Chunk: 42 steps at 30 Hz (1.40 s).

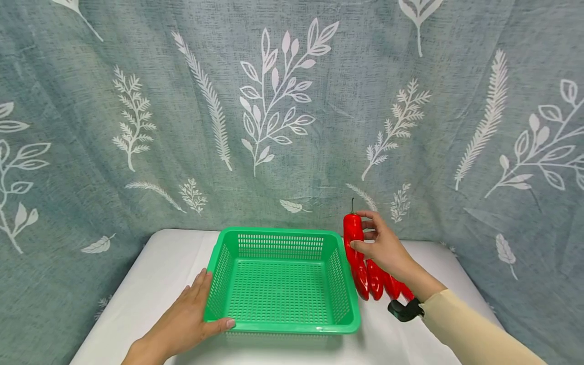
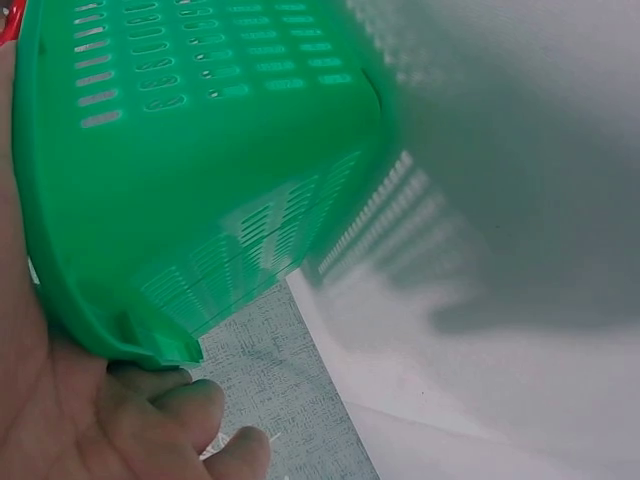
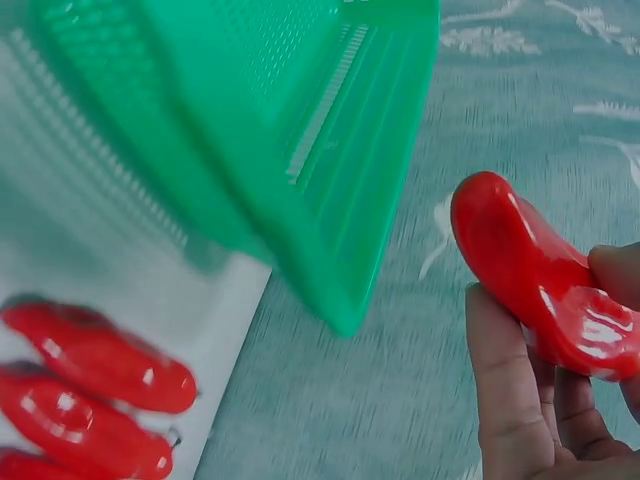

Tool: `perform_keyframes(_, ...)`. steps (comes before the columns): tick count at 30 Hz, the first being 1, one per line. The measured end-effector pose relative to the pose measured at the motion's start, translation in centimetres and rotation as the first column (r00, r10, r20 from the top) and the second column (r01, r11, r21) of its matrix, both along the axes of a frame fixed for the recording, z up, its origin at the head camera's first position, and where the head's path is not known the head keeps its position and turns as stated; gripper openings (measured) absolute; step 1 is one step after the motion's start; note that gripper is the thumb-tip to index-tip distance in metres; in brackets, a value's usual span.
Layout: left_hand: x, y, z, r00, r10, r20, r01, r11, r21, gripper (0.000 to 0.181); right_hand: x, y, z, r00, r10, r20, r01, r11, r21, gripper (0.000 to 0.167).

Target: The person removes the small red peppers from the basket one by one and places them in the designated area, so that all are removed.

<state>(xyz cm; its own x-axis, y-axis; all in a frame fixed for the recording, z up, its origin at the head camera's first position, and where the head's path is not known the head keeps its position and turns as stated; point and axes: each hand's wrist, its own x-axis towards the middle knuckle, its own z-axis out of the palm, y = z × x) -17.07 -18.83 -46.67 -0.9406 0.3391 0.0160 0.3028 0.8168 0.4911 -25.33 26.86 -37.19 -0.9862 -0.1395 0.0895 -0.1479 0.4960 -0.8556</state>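
Observation:
My right hand (image 1: 380, 246) holds a glossy red pepper (image 1: 353, 228) by its sides, thumb opposite the fingers, at the basket's right rim. Its thin dark stem points up in the head view. In the right wrist view, the pepper (image 3: 530, 270) is clear of the table. More red peppers (image 1: 375, 281) lie in a row beneath that hand, partly covered by the wrist. My left hand (image 1: 187, 309) rests at the near left corner of a green plastic basket (image 1: 283, 328), fingers extended along its left side, thumb on the front rim. Nothing lies inside the basket.
A white cloth-covered table (image 1: 182, 261) bears the basket and peppers. Behind it hangs a grey-green curtain (image 1: 319, 167) with white leaf prints, close to the table's far edge. A black band (image 1: 405, 310) circles the right wrist.

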Motion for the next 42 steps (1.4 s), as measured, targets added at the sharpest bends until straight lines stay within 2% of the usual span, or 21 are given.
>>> perform_keyframes(9,0.1,0.0,0.0,1.0,0.0,-0.009,0.0,1.0,-0.007,0.13,0.8,3.6,-0.6,0.998,-0.06,-0.01,0.06,0.995,0.084,0.077)
perform_keyframes(20,0.1,0.1,-0.1,0.999,0.006,-0.037,-0.006,1.0,-0.009,0.128,0.9,7.5,-1.7,0.99,-0.143,-0.017,0.144,0.968,0.205,0.079)
perform_keyframes(30,0.1,0.1,-0.3,1.0,-0.002,-0.019,0.001,1.0,-0.007,0.129,0.6,11.4,-3.6,0.976,-0.216,-0.032,0.217,0.941,0.259,0.078)
perform_keyframes(42,0.2,0.2,-0.3,0.999,0.003,-0.038,-0.003,1.0,-0.021,0.128,0.5,13.6,-5.1,0.967,-0.249,-0.059,0.255,0.918,0.303,0.077)
